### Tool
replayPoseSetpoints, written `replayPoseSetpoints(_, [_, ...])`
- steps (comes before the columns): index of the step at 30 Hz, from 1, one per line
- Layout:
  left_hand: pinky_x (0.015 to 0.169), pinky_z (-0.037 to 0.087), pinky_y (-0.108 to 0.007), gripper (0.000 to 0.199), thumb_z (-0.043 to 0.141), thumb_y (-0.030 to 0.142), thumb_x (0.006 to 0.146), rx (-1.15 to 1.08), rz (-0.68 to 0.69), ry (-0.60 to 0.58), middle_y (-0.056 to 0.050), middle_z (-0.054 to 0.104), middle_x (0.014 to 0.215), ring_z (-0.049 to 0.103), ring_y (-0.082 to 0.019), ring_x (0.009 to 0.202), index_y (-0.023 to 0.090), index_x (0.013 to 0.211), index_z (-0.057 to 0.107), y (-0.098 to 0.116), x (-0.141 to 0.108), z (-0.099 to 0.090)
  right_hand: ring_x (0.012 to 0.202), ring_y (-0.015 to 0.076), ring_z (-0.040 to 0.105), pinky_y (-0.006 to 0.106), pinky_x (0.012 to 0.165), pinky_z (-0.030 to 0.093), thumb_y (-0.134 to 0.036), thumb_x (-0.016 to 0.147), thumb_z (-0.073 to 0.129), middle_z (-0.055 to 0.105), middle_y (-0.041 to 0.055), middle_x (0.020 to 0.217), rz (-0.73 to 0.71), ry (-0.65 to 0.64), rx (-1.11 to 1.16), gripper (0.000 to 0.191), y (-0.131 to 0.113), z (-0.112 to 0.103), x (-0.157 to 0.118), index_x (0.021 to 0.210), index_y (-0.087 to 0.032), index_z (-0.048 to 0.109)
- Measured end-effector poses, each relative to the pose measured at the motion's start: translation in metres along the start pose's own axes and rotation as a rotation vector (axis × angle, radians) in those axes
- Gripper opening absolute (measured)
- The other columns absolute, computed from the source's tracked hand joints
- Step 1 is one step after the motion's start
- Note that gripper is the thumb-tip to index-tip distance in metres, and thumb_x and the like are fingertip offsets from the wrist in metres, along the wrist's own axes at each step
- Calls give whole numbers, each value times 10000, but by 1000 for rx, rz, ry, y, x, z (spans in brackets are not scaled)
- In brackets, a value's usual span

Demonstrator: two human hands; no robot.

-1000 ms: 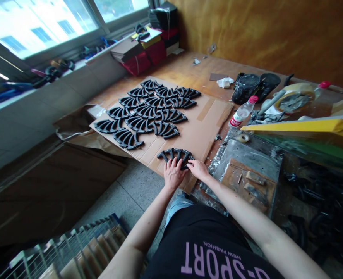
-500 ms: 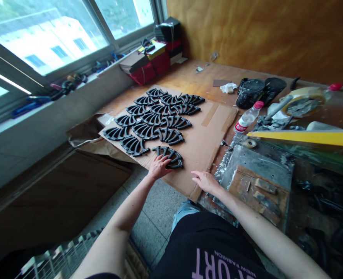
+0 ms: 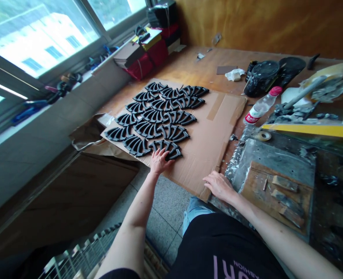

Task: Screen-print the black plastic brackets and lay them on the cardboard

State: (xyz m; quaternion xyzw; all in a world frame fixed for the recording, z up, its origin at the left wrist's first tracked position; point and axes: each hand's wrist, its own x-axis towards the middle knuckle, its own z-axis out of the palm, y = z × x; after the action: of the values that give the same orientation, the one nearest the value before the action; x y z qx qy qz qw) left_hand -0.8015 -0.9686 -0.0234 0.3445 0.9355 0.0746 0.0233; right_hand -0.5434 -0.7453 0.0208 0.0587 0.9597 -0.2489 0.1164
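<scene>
Several black, fan-shaped slatted parts (image 3: 152,116) lie in close rows on a flat cardboard sheet (image 3: 202,143). My left hand (image 3: 160,161) grips the near edge of the closest black slatted part (image 3: 173,149), fingers over its slats and thumb along its near side. That part lies flat, right beside the neighbouring part in the front row. Over the sheet's near right corner is my right hand (image 3: 219,185), fingers loosely bent and a little apart, nothing in them. Whether its fingertips touch the cardboard I cannot tell.
Right of the cardboard stand a red-capped plastic bottle (image 3: 263,105), a black-smeared pot (image 3: 261,77) and a tape roll (image 3: 263,135). A grey plate (image 3: 247,153) bears a wooden board (image 3: 254,176) with small blocks. Red and black bundles (image 3: 144,62) are stacked by the window.
My left hand has shifted the nearest black slatted part away from me and leftward, up against the row. My right hand has moved slightly right, its pointing finger now bent. The camera view has turned.
</scene>
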Motion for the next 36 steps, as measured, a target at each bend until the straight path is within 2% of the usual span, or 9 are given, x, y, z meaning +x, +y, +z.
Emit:
replayPoseSetpoints(5, [1184,192,-558,640,583,558,836,17,-44,32,-78,426,1525,282,-331,1450,254,1396,519,-5,-3,1,1006,220,565,341,870,403,-270,932,533,702,63,977,-10,34,-19,194,2,6,1,992,-229,712])
replayPoseSetpoints(8, [1196,164,-556,635,549,507,877,3,-56,131,-110,362,1558,226,-311,1477,217,1436,467,6,-13,6,977,220,564,340,844,400,-250,929,527,695,66,960,-1,32,-53,186,2,9,1,983,-227,704])
replayPoseSetpoints(12, [1198,206,-542,533,513,419,915,-112,-11,210,-142,344,1562,174,-281,1496,186,1394,505,45,-33,20,962,229,561,356,835,394,-247,927,526,689,75,966,1,37,-95,179,2,12,2,983,-224,695])
replayPoseSetpoints(16, [1192,260,-536,476,497,348,925,-260,138,137,-106,351,1563,168,-263,1498,216,1382,500,96,-48,32,951,235,560,371,830,391,-239,940,495,686,83,972,12,22,-129,201,-2,10,2,991,-221,689])
replayPoseSetpoints(19, [1186,289,-533,460,497,334,926,-312,227,85,-105,375,1549,203,-265,1490,214,1371,502,117,-52,36,947,237,557,370,819,392,-233,943,482,684,90,963,17,6,-141,212,-5,7,3,992,-216,688])
replayPoseSetpoints(29, [1155,319,-524,395,498,323,926,-316,256,118,-139,487,1465,342,-284,1431,195,1296,550,115,-48,38,966,220,567,339,840,417,-288,895,599,698,65,938,54,17,-48,132,-14,1,3,901,-191,689])
replayPoseSetpoints(32, [1155,309,-503,409,482,357,922,-320,281,133,-169,479,1461,343,-289,1429,171,1280,555,115,-46,40,970,188,586,307,850,437,-303,886,624,718,41,921,1,122,38,138,-11,-4,-1,894,-200,715])
replayPoseSetpoints(34, [1155,302,-493,423,459,387,920,-316,294,138,-169,467,1469,346,-293,1426,171,1272,555,117,-42,42,994,173,588,299,904,437,-289,907,598,731,26,927,-30,277,75,153,-1,-13,-10,891,-208,727])
replayPoseSetpoints(36, [1147,309,-490,420,437,424,911,-322,273,129,-152,490,1447,378,-299,1405,190,1232,570,122,-39,40,1029,169,582,308,972,420,-267,924,573,735,30,963,10,468,86,169,17,-27,-29,916,-207,731])
